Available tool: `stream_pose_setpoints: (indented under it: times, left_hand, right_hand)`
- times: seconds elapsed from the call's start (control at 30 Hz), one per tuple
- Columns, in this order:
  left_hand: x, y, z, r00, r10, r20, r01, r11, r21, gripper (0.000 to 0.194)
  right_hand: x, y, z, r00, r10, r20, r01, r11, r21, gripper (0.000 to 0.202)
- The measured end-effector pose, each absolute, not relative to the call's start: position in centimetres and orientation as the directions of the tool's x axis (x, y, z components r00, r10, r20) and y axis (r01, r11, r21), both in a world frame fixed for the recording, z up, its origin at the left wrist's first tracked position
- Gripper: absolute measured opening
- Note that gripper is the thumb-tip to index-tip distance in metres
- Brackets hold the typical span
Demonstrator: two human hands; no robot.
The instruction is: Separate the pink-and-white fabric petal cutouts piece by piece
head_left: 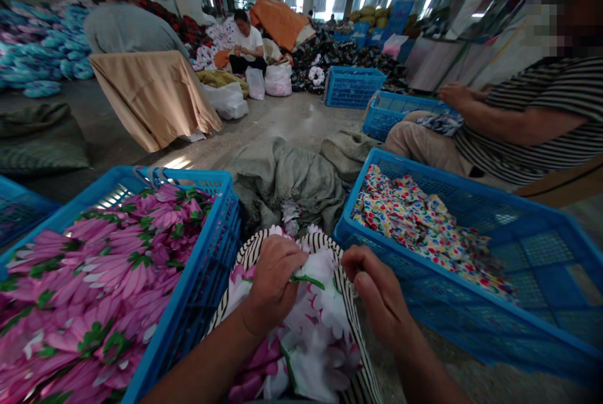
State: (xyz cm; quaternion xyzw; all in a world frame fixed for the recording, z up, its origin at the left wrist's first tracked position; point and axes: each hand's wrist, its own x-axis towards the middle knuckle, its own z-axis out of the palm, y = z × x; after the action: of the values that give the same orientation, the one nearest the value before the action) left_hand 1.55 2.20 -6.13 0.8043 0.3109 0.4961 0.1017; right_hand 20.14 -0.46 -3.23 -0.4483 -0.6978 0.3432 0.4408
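My left hand (pixel 277 278) is closed on a white and pink fabric flower piece (pixel 323 266) with a thin green strip along it. Beneath it, more white and pink petal pieces (pixel 306 354) lie heaped on black-and-white striped cloth (pixel 355 328) over my lap. To the right of the flower piece, my right hand (pixel 381 300) hovers by the cloth's edge. Its fingers are loosely curled, thumb a little apart, and nothing shows in them.
A blue crate (pixel 230 203) of pink petal pieces with green parts (pixel 117 266) stands left. Another blue crate (pixel 452 187) at right holds colourful printed fabric pieces (pixel 419 222). Grey-green sacking (pixel 292 178) lies ahead. A person in a striped shirt (pixel 532 109) sits at right; others sit farther back.
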Motion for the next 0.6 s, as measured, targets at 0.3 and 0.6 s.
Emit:
stream_pose_setpoints:
  times: [0.3, 0.6]
  left_hand:
    - [1.9, 1.7, -5.8, 0.239, 0.576, 0.782, 0.472, -0.773, 0.425, 0.026]
    - [2.5, 1.6, -5.9, 0.239, 0.586, 0.775, 0.494, -0.76, 0.422, 0.022]
  right_hand:
    - [18.9, -1.4, -2.2, -0.395, 0.916, 0.071, 0.504, 0.281, -0.817, 0.02]
    - [18.4, -1.1, -1.9, -0.42, 0.901, 0.112, 0.455, 0.316, -0.833, 0.023]
